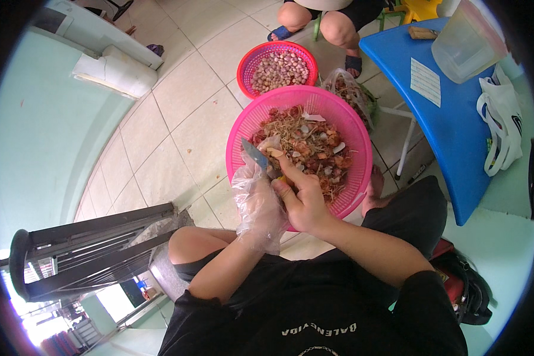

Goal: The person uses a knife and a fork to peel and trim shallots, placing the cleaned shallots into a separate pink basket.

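My right hand (305, 200), bare, is closed around a small knife (255, 153). The blade points up and to the left, across the fingers of my left hand (258, 199). A loose clear plastic glove covers that left hand, whose fingers are curled; what they hold is hidden behind the blade and my right hand. Both hands meet over the near left part of a large pink plastic basket (362, 139). Inside it lies a heap of reddish-brown skins and stringy roots (302, 139), with a few pale pieces on top.
Beyond stands a smaller red basket (241, 74) of small purplish-white bulbs (282, 70), like shallots. Beside it is a clear plastic bag (350, 98). Another person's legs (338, 26) are at the far side. A blue table (397, 53) at right holds a plastic tub (466, 44).
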`<action>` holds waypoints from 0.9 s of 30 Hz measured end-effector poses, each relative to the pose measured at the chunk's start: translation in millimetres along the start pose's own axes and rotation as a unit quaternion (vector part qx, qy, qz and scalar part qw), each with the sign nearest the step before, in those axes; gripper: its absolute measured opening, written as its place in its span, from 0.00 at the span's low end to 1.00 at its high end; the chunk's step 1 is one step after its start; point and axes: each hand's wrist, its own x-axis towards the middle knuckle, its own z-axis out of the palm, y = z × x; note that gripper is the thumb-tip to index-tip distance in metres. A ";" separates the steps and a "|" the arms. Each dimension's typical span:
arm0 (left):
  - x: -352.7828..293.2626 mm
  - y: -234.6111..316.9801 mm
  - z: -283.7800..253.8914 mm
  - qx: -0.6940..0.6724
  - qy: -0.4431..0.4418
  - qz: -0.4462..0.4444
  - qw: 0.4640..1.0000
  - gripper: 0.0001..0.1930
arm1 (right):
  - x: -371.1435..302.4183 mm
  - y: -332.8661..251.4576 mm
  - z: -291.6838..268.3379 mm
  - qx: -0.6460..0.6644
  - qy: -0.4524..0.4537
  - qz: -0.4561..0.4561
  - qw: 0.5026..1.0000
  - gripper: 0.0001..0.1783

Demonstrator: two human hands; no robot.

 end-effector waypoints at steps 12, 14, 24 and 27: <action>7.1 20.0 -1.0 -0.045 -0.088 -0.037 0.994 0.15 | 16.6 -8.3 -19.8 0.320 -0.067 0.201 0.924 0.29; 6.1 14.7 -4.8 -0.016 -0.092 -0.020 0.995 0.14 | 15.7 -10.4 -21.3 0.315 -0.070 0.182 0.929 0.30; 12.2 15.6 -15.8 -0.021 -0.121 -0.075 0.990 0.20 | 11.1 -3.1 -21.0 0.208 -0.059 0.142 0.966 0.32; 17.1 6.9 -20.5 -0.071 -0.115 -0.135 0.982 0.19 | 12.3 -2.3 -22.5 0.074 -0.042 0.086 0.993 0.32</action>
